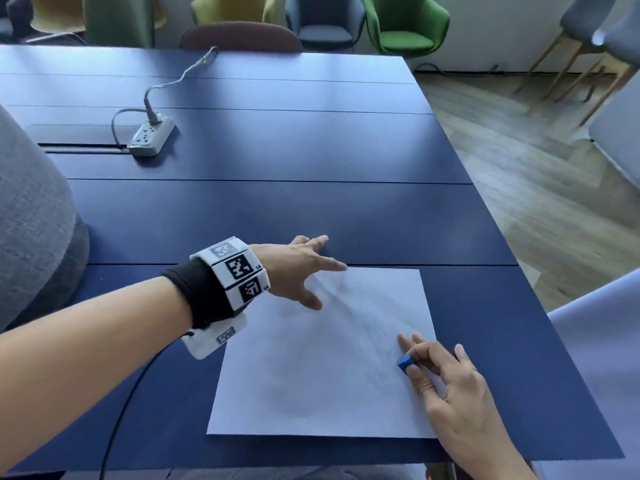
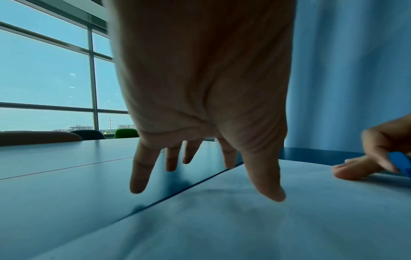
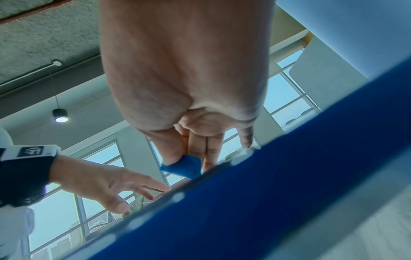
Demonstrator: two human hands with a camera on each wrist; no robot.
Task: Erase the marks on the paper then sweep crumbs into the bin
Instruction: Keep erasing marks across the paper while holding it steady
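A white sheet of paper (image 1: 322, 368) with faint grey pencil marks lies on the blue table (image 1: 277, 209) near its front edge. My left hand (image 1: 304, 271) is spread flat with straight fingers, its thumb and forefinger pressing on the sheet's far left corner (image 2: 273, 193). My right hand (image 1: 436, 372) pinches a small blue eraser (image 1: 406, 362) between thumb and fingers against the right side of the sheet. The eraser (image 3: 182, 167) also shows in the right wrist view, and at the right edge of the left wrist view (image 2: 400, 163). No bin is in view.
A grey power strip (image 1: 150, 136) with a plugged cable lies at the table's far left. A grey cushion (image 1: 31, 220) sits at the left edge. Chairs (image 1: 405, 26) stand beyond the table. The table's right edge drops to a wooden floor (image 1: 540, 174).
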